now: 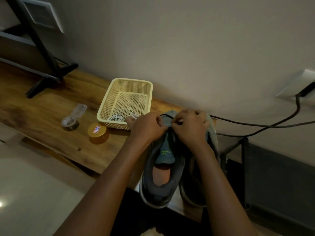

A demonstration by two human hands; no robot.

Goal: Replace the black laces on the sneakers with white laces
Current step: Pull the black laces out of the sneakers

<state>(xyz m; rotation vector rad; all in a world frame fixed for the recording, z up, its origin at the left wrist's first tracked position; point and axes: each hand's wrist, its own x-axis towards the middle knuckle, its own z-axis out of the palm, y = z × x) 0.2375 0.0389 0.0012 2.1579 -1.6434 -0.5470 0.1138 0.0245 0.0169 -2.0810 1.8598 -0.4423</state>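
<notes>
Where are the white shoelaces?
In the head view, the white laces lie inside the yellow basket, at its near end, on the wooden table just left of the left hand.

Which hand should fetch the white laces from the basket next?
Probably left: both work the black lace, but the left hand sits beside the basket holding the white laces; the right hand would cross over.

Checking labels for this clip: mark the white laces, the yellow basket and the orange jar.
white laces [117, 118]: head view, on the coil in the basket's near corner.
yellow basket [109, 99]: head view, on its left mesh wall.
orange jar [103, 132]: head view, on its lid, beside the sticker.
</notes>
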